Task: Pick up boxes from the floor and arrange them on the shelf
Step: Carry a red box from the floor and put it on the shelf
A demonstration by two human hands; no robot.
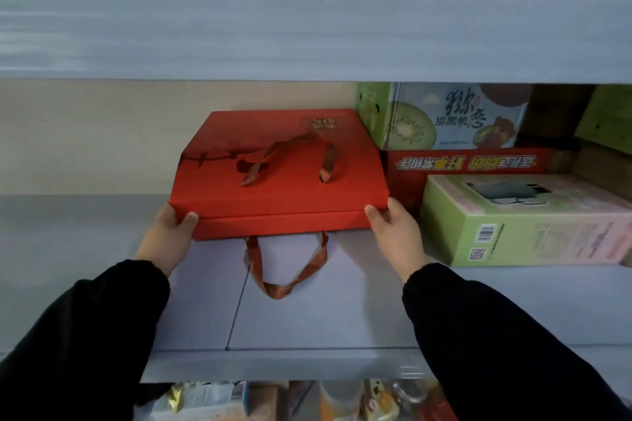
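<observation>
Two grips clasp a red box (280, 181) on the shelf (307, 324).
Lower frame: left grip (169, 235) and right grip (396, 232) each pinch a near corner, thumbs on top; the red box lies mid-frame, a green box (513, 225) just right, kiwi carton (444, 116) behind.

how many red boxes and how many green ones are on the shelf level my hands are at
Red: 2, the gift box held by the left hand and right hand, and the box with yellow lettering
Green: 3, the kiwi box, the green and pink box, and a green box cut off at the far right
Total: 5
</observation>
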